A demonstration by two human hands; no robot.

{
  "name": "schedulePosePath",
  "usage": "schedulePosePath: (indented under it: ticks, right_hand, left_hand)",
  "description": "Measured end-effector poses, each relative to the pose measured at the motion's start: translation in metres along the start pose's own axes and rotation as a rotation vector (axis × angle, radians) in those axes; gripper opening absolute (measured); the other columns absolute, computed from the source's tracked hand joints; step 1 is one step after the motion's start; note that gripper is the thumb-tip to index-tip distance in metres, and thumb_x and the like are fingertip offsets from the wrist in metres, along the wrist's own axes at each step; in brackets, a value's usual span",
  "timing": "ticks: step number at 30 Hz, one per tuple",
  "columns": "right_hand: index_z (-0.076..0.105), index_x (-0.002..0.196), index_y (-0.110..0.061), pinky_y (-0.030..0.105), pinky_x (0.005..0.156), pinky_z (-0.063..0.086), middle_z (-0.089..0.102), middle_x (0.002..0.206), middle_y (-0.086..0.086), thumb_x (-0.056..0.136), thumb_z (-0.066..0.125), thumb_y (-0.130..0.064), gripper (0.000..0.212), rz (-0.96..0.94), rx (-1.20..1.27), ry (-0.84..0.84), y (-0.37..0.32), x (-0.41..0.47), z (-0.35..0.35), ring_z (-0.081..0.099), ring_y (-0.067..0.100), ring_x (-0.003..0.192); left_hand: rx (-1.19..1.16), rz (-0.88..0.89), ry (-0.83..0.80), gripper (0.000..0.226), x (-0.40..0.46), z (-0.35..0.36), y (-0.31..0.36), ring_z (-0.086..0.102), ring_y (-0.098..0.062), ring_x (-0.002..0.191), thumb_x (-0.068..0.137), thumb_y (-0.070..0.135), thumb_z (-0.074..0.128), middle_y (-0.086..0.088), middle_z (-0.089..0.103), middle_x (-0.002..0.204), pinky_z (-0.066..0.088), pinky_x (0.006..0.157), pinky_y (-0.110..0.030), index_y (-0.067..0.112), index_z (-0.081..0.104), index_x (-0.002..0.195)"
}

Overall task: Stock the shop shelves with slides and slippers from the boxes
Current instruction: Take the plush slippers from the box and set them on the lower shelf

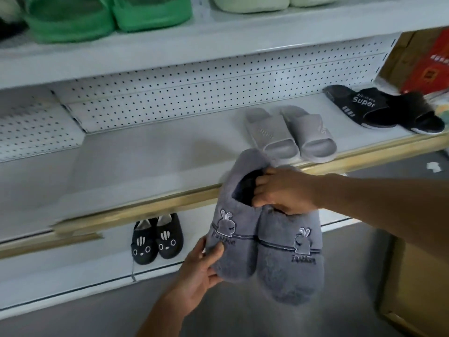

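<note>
While the grey fluffy slippers [264,246] are hanging as a pair in the lower middle of the frame, in front of the middle shelf [145,171], the right hand [284,190] is gripping their openings, fingers curled inside. The left hand [201,271] is pinching the toe of the left slipper, thumb on top. Grey slides [290,133] are sitting on that shelf just above; black cat slippers [155,238] are lying on the lower shelf [73,271].

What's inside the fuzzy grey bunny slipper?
The right hand has its fingers tucked into the opening of one grey bunny slipper. Around them only dark lining shows. The fingertips and the toe end inside are hidden.
</note>
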State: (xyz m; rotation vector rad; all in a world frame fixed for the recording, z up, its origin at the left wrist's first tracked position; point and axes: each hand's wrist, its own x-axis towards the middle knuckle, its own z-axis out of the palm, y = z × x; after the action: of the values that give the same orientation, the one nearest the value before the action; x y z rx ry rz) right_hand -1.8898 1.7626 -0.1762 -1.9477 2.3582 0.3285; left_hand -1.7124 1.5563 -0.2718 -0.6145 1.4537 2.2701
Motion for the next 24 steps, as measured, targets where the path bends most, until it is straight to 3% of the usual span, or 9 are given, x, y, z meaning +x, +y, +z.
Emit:
schedulePosePath:
  ticks: [3, 5, 8, 12, 17, 24]
  right_hand:
    - [0.059, 0.116, -0.025, 0.036, 0.102, 0.025, 0.064, 0.108, -0.006, 0.087, 0.053, -0.016, 0.030, 0.016, -0.068, -0.073, 0.016, 0.040, -0.017, 0.049, 0.023, 0.114]
    - [0.052, 0.119, -0.033, 0.040, 0.106, 0.028, 0.061, 0.111, -0.007, 0.088, 0.052, -0.019, 0.034, 0.048, -0.105, -0.098, 0.033, 0.067, -0.019, 0.046, 0.024, 0.118]
    - [0.046, 0.117, -0.040, 0.052, 0.090, 0.046, 0.056, 0.109, -0.002, 0.085, 0.054, -0.020, 0.039, 0.095, -0.065, -0.107, 0.057, 0.104, -0.021, 0.048, 0.030, 0.114]
    - [0.058, 0.118, -0.028, 0.045, 0.093, 0.042, 0.055, 0.110, 0.003, 0.088, 0.051, -0.013, 0.034, 0.057, -0.101, -0.082, 0.078, 0.138, -0.040, 0.051, 0.027, 0.108]
    - [0.055, 0.114, -0.034, 0.046, 0.090, 0.044, 0.052, 0.112, 0.003, 0.089, 0.052, -0.017, 0.031, 0.064, -0.119, -0.099, 0.101, 0.172, -0.039, 0.050, 0.031, 0.104]
    - [0.047, 0.133, -0.039, 0.035, 0.080, 0.047, 0.051, 0.120, 0.000, 0.089, 0.052, -0.010, 0.052, 0.170, 0.059, -0.128, 0.109, 0.176, -0.025, 0.048, 0.019, 0.100]
  left_hand:
    - [-0.058, 0.066, 0.056, 0.047, 0.004, -0.012, 0.018, 0.067, -0.030, 0.110, 0.083, 0.024, 0.063, -0.008, 0.067, 0.125, 0.050, 0.097, -0.052, 0.019, 0.054, 0.129]
    - [-0.084, 0.108, 0.096, 0.050, 0.013, -0.020, 0.029, 0.066, -0.030, 0.112, 0.084, 0.027, 0.061, -0.006, 0.066, 0.127, 0.047, 0.099, -0.054, 0.021, 0.052, 0.132]
    - [-0.134, 0.168, 0.150, 0.049, 0.029, -0.028, 0.046, 0.066, -0.027, 0.112, 0.085, 0.028, 0.060, -0.002, 0.066, 0.127, 0.053, 0.092, -0.048, 0.023, 0.052, 0.133]
    - [-0.213, 0.208, 0.228, 0.037, 0.049, -0.031, 0.067, 0.068, -0.022, 0.107, 0.094, 0.026, 0.056, 0.001, 0.068, 0.125, 0.058, 0.078, -0.038, 0.025, 0.054, 0.131]
    - [-0.269, 0.210, 0.321, 0.033, 0.063, -0.034, 0.084, 0.067, -0.026, 0.109, 0.096, 0.025, 0.055, -0.004, 0.068, 0.124, 0.056, 0.084, -0.044, 0.021, 0.056, 0.129]
    - [-0.278, 0.177, 0.351, 0.049, 0.067, -0.035, 0.091, 0.065, -0.031, 0.111, 0.085, 0.036, 0.062, -0.008, 0.066, 0.126, 0.051, 0.096, -0.052, 0.020, 0.056, 0.131]
